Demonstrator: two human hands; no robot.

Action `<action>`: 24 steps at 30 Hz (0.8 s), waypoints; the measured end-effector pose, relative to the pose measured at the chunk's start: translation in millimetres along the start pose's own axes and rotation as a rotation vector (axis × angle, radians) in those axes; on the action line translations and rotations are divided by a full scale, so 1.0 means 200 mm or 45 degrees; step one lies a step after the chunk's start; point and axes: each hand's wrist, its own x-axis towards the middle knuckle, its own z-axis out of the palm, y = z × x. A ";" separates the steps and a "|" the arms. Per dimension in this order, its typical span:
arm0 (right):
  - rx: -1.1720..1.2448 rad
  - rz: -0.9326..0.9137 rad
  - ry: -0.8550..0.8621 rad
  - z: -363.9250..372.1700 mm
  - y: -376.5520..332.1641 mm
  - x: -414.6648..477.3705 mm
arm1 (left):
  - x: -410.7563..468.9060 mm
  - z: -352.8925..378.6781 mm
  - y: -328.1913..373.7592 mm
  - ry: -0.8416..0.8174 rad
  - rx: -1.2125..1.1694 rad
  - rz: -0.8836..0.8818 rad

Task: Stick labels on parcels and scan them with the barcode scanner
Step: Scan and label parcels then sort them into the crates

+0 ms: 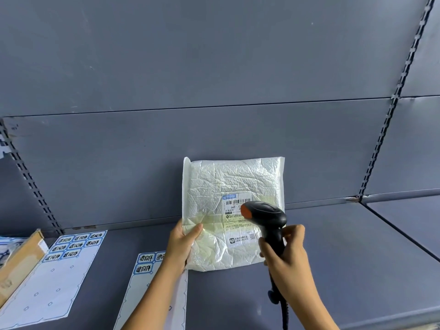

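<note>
A white padded parcel [228,186] is held upright above the grey shelf. My left hand [182,241] grips its lower left edge, thumb on the front. On its front sits a white shipping label [238,216] with a barcode near the top. My right hand [285,256] grips the handle of a black barcode scanner [266,215]. The scanner's orange-tipped head points left at the label and covers part of it. Its cable hangs down below my right wrist.
Two sheets of blue-bordered stickers lie on the shelf [357,258]: one at the left [59,265], one [147,270] under my left forearm. A brown cardboard box [19,260] sits at the far left edge. Slotted shelf uprights [390,110] run along the grey back wall.
</note>
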 end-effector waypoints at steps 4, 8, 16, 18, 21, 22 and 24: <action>0.345 0.169 0.241 -0.15 0.07 0.14 | 0.00 0.00 0.00 -0.010 -0.030 -0.012; 0.341 0.403 0.272 -0.39 0.24 0.40 | 0.01 -0.01 0.00 -0.021 -0.025 -0.017; -0.349 0.702 0.296 -0.67 0.54 0.58 | 0.00 -0.01 0.00 -0.020 0.012 -0.039; -0.648 0.685 0.295 -0.66 0.56 0.57 | 0.00 -0.01 0.01 -0.020 0.011 -0.041; -0.998 0.650 0.463 -0.58 0.54 0.54 | 0.00 -0.01 0.01 -0.010 0.022 -0.048; -1.044 0.490 0.541 -0.54 0.51 0.52 | 0.00 -0.01 0.01 -0.005 0.025 -0.053; -1.023 0.046 0.585 -0.42 0.42 0.46 | 0.00 0.00 0.01 0.002 0.017 -0.065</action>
